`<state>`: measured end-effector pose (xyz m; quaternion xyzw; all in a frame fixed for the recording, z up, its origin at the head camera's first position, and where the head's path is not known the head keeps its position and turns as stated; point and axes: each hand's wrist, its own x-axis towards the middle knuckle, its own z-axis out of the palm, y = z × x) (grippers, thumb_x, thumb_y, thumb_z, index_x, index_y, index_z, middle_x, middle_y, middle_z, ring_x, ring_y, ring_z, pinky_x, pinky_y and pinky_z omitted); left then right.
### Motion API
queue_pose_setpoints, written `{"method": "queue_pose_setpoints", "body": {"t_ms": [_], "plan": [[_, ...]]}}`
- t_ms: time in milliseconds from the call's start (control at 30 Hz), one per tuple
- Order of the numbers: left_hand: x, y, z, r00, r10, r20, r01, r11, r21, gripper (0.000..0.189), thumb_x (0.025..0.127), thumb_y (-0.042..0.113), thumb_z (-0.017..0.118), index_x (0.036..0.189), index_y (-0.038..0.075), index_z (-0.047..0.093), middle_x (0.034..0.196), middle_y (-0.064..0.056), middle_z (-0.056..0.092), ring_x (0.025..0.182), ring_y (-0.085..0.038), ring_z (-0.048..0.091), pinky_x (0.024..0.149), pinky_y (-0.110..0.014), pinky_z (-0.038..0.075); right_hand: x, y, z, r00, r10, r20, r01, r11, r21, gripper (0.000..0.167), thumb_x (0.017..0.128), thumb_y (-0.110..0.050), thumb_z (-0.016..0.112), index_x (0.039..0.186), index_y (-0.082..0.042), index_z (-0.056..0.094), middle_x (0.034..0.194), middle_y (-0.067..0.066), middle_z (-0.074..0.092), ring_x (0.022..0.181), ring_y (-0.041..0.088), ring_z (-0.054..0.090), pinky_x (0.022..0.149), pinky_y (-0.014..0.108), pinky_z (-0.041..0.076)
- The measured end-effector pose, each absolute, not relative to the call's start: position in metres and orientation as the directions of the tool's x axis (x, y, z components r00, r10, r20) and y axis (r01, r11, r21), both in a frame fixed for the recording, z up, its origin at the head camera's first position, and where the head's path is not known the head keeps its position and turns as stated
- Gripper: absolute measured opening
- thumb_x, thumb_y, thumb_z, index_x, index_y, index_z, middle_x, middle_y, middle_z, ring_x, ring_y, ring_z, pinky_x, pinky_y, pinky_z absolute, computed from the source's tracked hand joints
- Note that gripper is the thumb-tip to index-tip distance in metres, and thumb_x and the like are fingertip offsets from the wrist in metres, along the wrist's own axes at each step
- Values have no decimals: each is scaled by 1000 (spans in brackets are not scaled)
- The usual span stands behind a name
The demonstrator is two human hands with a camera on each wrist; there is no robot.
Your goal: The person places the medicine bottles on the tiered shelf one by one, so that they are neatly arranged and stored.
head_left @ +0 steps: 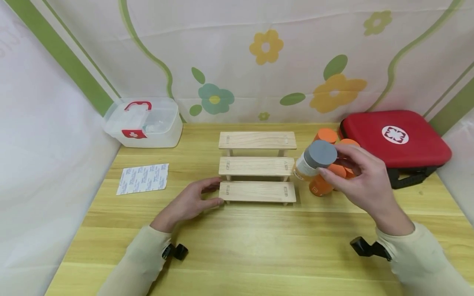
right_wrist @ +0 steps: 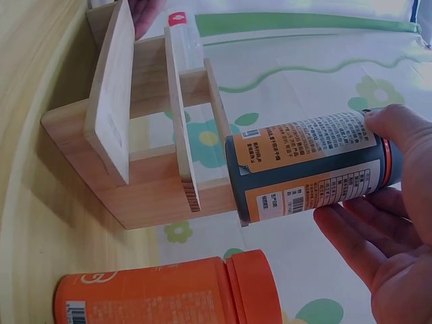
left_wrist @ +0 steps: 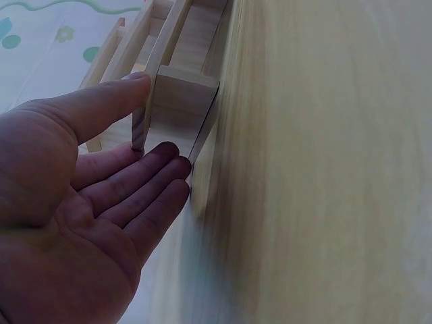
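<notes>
A small three-step wooden display rack [head_left: 258,191] stands mid-table. At its left end rests my left hand [head_left: 191,200], thumb and fingertips touching the lowest step. The fingers [left_wrist: 138,206] are stretched nearly straight, with the palm [left_wrist: 64,270] exposed. My right hand [head_left: 364,174] grips a grey-capped supplement bottle [right_wrist: 307,165] by its cap end, thumb on one side and fingers on the other. Printed orange and white labels cover the bottle's dark body. It is tilted and raised beside the rack's right end. Behind and below it, several orange bottles [head_left: 321,186] stand partly hidden.
A red first-aid case [head_left: 398,142] with a black handle lies at the back right. A clear first-aid box [head_left: 148,123] with a red handle stands at the back left, a printed blister pack [head_left: 143,179] in front of it. A flowered curtain [head_left: 237,49] hangs behind the table.
</notes>
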<state>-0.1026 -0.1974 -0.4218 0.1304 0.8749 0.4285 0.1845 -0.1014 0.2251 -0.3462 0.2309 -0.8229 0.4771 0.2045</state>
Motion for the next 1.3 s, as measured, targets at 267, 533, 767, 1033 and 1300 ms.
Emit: {"method": "queue_pose_setpoints", "body": {"t_ms": [267, 533, 767, 1033, 1300], "plan": [[-102, -197, -422, -899, 383, -211, 67, 597, 799, 68, 99, 24, 81, 160, 12, 53, 157, -13, 61, 145, -35, 58, 126, -57, 42, -117, 212, -340, -796, -201, 571, -597, 419, -685, 65, 69, 24, 88, 128, 1, 74, 118, -12, 72, 106, -1, 72, 95, 10, 57], [-102, -196, -421, -899, 384, -211, 70, 602, 796, 68, 100, 25, 80, 160, 11, 52, 156, -14, 62, 145, -36, 58, 126, -58, 42, -132, 196, -335, -800, -201, 565, -596, 379, -708, 57, 72, 21, 88, 125, 4, 75, 116, -13, 72, 103, 0, 74, 94, 11, 59], [-102, -197, -421, -898, 384, -215, 67, 603, 795, 67, 100, 23, 80, 160, 11, 52, 157, -15, 60, 146, -37, 57, 126, -58, 42, -143, 181, -327, -801, -224, 555, -597, 345, -724, 52, 77, 16, 88, 125, 3, 75, 116, -12, 73, 105, 2, 75, 95, 15, 60], [-102, -196, -420, -899, 374, -229, 51, 607, 793, 68, 100, 23, 80, 160, 12, 52, 158, -13, 60, 147, -35, 57, 127, -57, 42, -155, 164, -321, -804, -242, 543, -594, 310, -742, 47, 79, 14, 88, 123, 4, 75, 114, -12, 74, 104, 4, 75, 96, 16, 61], [-103, -196, -419, -898, 378, -225, 60, 612, 788, 67, 100, 23, 80, 160, 13, 52, 157, -13, 61, 146, -35, 58, 126, -57, 42, -162, 150, -317, -820, -247, 516, -572, 324, -753, 46, 82, 7, 89, 126, 4, 74, 116, -3, 73, 105, 3, 74, 97, 16, 60]]}}
